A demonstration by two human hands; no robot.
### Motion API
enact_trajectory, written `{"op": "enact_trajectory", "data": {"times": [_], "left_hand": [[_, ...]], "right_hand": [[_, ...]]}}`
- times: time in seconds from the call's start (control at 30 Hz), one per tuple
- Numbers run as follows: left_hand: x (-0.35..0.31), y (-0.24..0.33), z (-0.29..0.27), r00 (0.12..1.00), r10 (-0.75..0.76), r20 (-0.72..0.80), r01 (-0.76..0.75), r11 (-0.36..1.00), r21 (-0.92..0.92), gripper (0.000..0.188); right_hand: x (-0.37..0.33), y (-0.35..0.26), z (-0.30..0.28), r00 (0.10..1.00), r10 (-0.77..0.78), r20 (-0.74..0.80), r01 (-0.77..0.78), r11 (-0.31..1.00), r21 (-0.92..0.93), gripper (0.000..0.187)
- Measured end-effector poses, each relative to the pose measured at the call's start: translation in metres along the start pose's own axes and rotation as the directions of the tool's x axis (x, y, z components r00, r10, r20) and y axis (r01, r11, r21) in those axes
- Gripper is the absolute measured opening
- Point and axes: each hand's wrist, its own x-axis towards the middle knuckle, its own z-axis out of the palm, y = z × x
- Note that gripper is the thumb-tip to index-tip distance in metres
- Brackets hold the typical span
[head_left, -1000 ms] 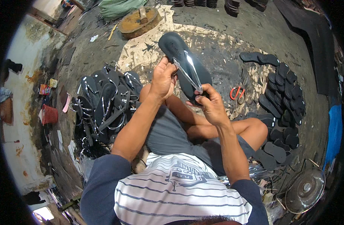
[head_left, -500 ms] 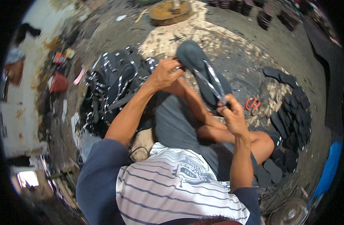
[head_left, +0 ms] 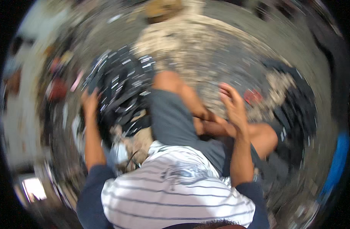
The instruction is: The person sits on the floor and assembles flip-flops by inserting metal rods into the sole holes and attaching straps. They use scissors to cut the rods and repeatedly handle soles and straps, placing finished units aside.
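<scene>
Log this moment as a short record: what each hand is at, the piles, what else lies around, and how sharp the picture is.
Left hand: at the left edge of the sandal pile; grip too blurred to tell
Right hand: raised and open, nothing visible in it
Sandal pile: dark, with shiny straps, on the person's left
Soles: dark cluster on the person's right
Red item: between right hand and soles; too blurred to identify
Round block: brownish, at the top edge
Sharpness: heavily blurred
</scene>
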Motion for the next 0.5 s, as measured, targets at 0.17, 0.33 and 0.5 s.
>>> {"op": "enact_trajectory", "data": {"times": [0.17,0.33,0.5], "left_hand": [[0.000,-0.026,0.017,0.667,0.738,0.103,-0.389,0.227,0.893,0.070],[-0.047,0.049,0.250,0.382,0.547,0.745,-0.919,0.309,0.244,0.047],[-0.044,0.073,0.307,0.357,-0.042,0.933,-0.494,0.840,0.227,0.044]], "right_hand": [[-0.056,-0.013,-0.074,0.909,-0.069,-0.411,0.112,0.990,0.081,0.027],[-0.196,0.008,-0.176,0.284,-0.162,-0.945,0.150,0.981,-0.123,0.022],[-0.414,0.158,-0.173,-0.266,0.106,-0.958,-0.212,0.963,0.166,0.026]]}}
